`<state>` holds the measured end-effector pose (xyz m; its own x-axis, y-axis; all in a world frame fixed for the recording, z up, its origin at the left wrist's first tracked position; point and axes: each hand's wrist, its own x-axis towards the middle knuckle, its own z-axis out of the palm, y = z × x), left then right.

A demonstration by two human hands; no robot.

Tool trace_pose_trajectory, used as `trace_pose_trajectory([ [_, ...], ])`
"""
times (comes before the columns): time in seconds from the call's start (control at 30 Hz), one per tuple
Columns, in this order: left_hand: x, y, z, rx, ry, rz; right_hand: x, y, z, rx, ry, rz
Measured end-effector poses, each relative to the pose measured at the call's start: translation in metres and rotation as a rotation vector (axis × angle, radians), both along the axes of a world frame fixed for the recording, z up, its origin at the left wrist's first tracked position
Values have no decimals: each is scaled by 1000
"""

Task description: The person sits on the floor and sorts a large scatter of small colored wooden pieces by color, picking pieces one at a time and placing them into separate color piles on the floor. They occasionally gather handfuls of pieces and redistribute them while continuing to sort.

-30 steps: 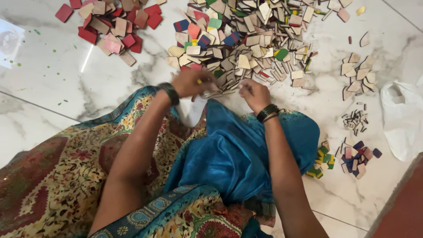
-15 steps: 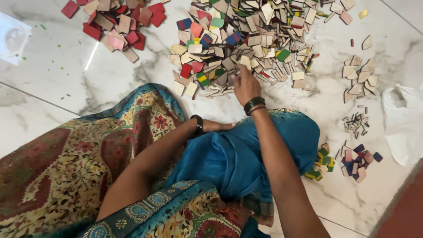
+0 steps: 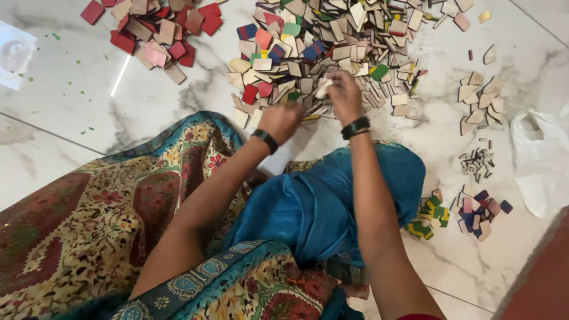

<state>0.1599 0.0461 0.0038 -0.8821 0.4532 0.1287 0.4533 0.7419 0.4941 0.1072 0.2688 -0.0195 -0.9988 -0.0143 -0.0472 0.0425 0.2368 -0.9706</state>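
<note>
At the near edge of the big heap of wooden tiles (image 3: 332, 41), both hands are now together: the left hand (image 3: 283, 120), which half a second ago lay back on the lap, has come forward again and rests closed on the tiles, while the right hand (image 3: 342, 95) has lifted a little and pinches one pale tile (image 3: 323, 89) between its fingertips. So the picking from the heap goes on with two hands again. Each wrist carries one dark bangle. Around them on the marble floor (image 3: 71, 95) I count six groups of pieces: the big heap, one red and pink pile (image 3: 160, 29), one plain pile (image 3: 483, 98), one cluster of thin sticks (image 3: 476, 163), one green and yellow group (image 3: 428, 216), one mixed-colour group (image 3: 479, 208). One white plastic bag (image 3: 542, 160) lies at right.
</note>
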Motion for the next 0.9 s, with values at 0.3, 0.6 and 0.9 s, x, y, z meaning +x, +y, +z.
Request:
trace_pose_trajectory([
  [0.3,-38,20,11,169,349,194,0,2,3,250,-41,120],
  [0.6,-33,-3,-23,434,21,154,14,-23,32,693,188,266],
  [0.9,-52,-16,7,1415,-742,222,1,-1,39,242,-6,127],
])
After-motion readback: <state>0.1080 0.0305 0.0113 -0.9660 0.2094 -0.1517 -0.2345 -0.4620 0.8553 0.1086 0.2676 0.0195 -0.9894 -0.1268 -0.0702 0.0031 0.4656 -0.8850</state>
